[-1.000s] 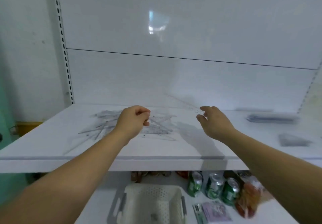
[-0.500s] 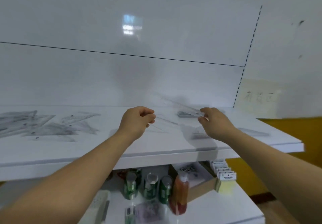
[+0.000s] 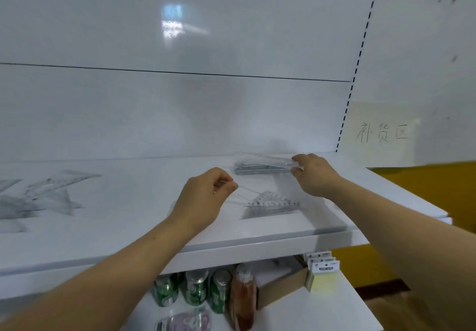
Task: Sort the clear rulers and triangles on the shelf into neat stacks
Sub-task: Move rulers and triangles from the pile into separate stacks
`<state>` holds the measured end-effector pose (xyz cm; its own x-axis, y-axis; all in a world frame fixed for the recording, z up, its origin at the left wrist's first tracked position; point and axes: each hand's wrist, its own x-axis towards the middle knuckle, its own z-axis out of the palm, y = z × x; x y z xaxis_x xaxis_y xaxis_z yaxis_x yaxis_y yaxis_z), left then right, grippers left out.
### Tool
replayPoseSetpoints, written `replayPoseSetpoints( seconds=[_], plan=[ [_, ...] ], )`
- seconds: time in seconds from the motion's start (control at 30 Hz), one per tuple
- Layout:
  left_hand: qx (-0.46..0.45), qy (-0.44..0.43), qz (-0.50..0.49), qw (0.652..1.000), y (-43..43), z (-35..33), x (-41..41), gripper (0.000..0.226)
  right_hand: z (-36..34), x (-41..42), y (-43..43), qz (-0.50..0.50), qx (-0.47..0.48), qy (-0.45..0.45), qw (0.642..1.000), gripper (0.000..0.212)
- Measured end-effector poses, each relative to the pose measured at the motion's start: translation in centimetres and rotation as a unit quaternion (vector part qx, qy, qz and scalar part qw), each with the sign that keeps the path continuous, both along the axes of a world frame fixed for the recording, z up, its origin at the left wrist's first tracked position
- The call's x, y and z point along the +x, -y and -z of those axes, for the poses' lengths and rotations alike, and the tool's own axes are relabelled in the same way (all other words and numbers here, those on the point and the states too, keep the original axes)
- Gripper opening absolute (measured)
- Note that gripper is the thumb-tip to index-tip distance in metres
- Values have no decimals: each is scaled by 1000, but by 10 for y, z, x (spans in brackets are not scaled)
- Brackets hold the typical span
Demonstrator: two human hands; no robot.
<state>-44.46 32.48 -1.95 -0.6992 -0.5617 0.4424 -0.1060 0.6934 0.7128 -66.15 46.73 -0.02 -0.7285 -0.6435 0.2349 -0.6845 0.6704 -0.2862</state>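
Note:
My right hand [image 3: 313,173] pinches a clear ruler [image 3: 268,160] by its right end and holds it just above a stack of clear rulers [image 3: 257,169] at the back of the white shelf [image 3: 144,217]. My left hand [image 3: 206,196] is closed on the corner of a thin clear triangle [image 3: 244,192], held low over a stack of clear triangles [image 3: 273,203] near the shelf's front. A loose pile of clear rulers and triangles [image 3: 43,194] lies at the far left.
The shelf's front edge [image 3: 231,248] runs below my forearms. On the lower shelf stand green cans [image 3: 195,288], a reddish bottle [image 3: 243,297], a cardboard box [image 3: 280,287] and a yellow pack [image 3: 323,278]. A white back panel rises behind; a paper sign [image 3: 383,133] hangs at the right.
My view swung right, so the loose pile slid to the left edge. Both hands carried their pieces to the right, the ruler over the ruler stack, the triangle over the triangle stack.

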Motion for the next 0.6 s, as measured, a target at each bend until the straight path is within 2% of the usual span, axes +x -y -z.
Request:
replayPoseSetpoints(
  seconds=[0.33,0.6],
  plan=[
    [-67,107,-22,992,-30,4,-24,13,-4,-66,14,-51,34,8,998,45],
    [-52,166,-52,983,-42,7,-27,10,3,-97,20,-135,92,14,986,41]
  ],
)
